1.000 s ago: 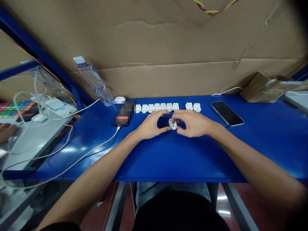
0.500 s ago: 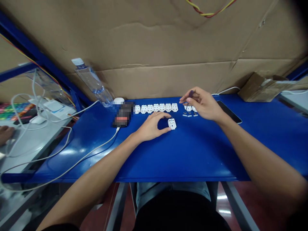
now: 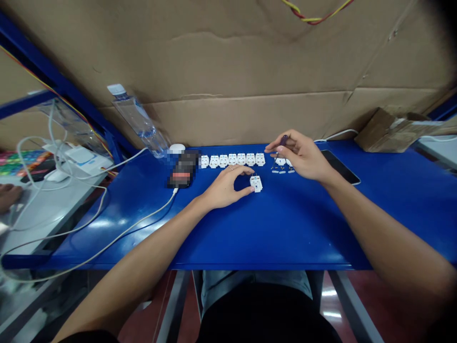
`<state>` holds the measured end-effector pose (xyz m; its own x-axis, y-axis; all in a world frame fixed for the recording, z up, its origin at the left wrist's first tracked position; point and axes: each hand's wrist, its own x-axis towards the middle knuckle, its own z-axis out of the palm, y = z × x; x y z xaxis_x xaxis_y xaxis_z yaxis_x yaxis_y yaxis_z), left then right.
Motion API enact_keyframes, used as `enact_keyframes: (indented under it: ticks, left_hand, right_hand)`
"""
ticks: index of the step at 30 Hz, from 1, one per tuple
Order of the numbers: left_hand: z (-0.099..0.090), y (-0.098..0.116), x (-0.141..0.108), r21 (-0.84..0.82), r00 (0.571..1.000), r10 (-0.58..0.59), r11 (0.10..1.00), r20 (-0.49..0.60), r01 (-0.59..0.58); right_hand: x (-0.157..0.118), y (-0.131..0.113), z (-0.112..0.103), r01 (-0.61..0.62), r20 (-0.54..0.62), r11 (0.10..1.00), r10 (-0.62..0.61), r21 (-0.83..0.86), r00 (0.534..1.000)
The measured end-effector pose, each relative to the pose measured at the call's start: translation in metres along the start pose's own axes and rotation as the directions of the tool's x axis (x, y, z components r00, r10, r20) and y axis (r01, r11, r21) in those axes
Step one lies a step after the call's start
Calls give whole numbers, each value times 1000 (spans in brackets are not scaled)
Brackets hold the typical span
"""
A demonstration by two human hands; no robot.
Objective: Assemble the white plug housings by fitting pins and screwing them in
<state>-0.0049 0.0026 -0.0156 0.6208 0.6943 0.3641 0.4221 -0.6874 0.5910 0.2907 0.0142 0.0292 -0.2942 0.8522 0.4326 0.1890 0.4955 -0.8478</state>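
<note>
Between the thumb and fingers of my left hand (image 3: 228, 188) is a small white plastic module (image 3: 256, 184), resting on the blue tabletop. My right hand (image 3: 302, 155) is closed around a screwdriver (image 3: 283, 140) with a dark purple handle, its thin shaft pointing down and left. Below the tip lie a few small flat white pieces with tiny metal parts (image 3: 282, 170). More white modules (image 3: 280, 161) show partly behind my right fingers. A row of several similar white modules (image 3: 232, 159) runs along the back, beyond my left hand.
A phone (image 3: 183, 169) with a white cable lies left of the row. A clear bottle (image 3: 139, 121) leans behind it. Another phone (image 3: 341, 167) lies beyond my right wrist, near a cardboard box (image 3: 389, 131). At far left, another person's hand (image 3: 9, 196) rests by a grey table.
The screwdriver's tip has shifted slightly down and left, nearer the small pieces. My left hand stays on the module. The whole view has shifted a little.
</note>
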Motion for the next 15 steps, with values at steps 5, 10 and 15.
enact_keyframes:
  ticks: [5,10,15]
  left_hand:
    - [0,1,2,-27,995,-29,999,-90,27]
    - [1,4,3,-61,990,-26,998,-139,18]
    - [6,9,3,-77,990,-42,997,-136,32]
  right_hand:
    - [-2,-11,15,30,-46,985,-23,171,999]
    - [-9,-25,36,-22,9,976,21,218,1000]
    - [-12,-33,44,-16,62,967,0,255,998]
